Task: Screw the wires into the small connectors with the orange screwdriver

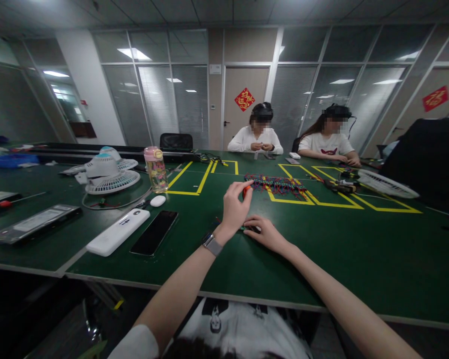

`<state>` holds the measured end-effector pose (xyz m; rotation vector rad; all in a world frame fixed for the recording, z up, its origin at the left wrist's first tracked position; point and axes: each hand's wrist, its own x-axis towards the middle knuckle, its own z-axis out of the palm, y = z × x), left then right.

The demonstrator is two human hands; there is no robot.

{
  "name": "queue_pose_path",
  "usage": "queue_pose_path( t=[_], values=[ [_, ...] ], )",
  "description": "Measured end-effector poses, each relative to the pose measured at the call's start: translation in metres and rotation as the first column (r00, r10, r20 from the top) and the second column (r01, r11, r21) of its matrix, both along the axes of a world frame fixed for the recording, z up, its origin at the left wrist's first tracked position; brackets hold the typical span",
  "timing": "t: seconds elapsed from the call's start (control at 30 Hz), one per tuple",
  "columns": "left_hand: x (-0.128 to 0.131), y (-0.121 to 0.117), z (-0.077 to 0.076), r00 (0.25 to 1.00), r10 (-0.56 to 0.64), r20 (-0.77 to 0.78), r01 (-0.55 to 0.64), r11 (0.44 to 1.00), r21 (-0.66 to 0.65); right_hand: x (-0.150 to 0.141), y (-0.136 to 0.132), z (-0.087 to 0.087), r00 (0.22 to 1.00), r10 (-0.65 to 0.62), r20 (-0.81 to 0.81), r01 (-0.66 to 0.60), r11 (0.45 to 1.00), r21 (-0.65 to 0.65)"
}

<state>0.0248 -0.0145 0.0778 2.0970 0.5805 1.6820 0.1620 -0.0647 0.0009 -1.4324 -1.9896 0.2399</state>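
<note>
My left hand (235, 205), with a watch on the wrist, is raised over the table with its thumb and fingers closed around an orange-red handle (247, 190). The rest of that tool is hidden behind the hand. Low on the tabletop, my right hand (265, 232) pinches a small green circuit board (242, 228), mostly covered by the fingers. A thin red wire (218, 219) sticks out to the left of my left wrist. Just beyond my hands lies a row of small boards with many red and blue wires (277, 185).
On the left are a black phone (154, 233), a white power bank (118, 232), a white earphone case (157, 201), a drink bottle (156, 169) and white fans (112, 177). Yellow tape (183, 192) marks the green table. Two people (256, 134) sit opposite. Dark tools (338, 187) lie right.
</note>
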Motion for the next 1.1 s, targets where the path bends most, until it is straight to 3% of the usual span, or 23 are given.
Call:
queue_pose_path(
  t=[0.1, 0.3, 0.47, 0.67, 0.87, 1.03, 1.1],
  values=[
    [0.0, -0.0005, -0.0002, 0.996, 0.09, 0.004, -0.09, 0.996, 0.0, 0.0, -0.0002, 0.0001, 1.0, 0.0, 0.001, 0.0, 1.0, 0.005],
    [0.0003, 0.0001, 0.0, 0.998, -0.063, 0.012, 0.064, 0.997, -0.032, -0.0001, -0.0017, 0.0004, 1.0, -0.027, -0.011, 0.027, 0.999, 0.021],
    [0.0003, 0.0003, -0.0002, 0.998, 0.067, 0.007, -0.067, 0.997, -0.038, -0.0011, -0.003, 0.002, 1.0, -0.027, -0.011, 0.027, 0.999, 0.022],
    [0.0009, 0.0022, -0.0018, 0.994, -0.108, -0.03, 0.107, 0.993, -0.051, -0.0001, -0.0025, 0.0008, 1.0, -0.027, -0.002, 0.027, 0.999, 0.022],
    [0.0009, -0.0001, -0.0025, 1.0, 0.019, -0.018, -0.02, 1.0, -0.011, 0.0009, -0.0014, -0.0006, 1.0, -0.019, -0.006, 0.019, 0.999, 0.034],
    [0.0005, -0.0034, 0.0002, 0.998, -0.061, -0.003, 0.061, 0.996, 0.06, 0.0001, -0.0012, -0.0002, 1.0, -0.023, -0.006, 0.023, 0.999, 0.037],
    [0.0006, -0.004, 0.0003, 1.0, -0.031, 0.0, 0.031, 0.998, 0.063, -0.0006, -0.0014, 0.0003, 1.0, -0.023, -0.007, 0.024, 0.999, 0.036]
  ],
)
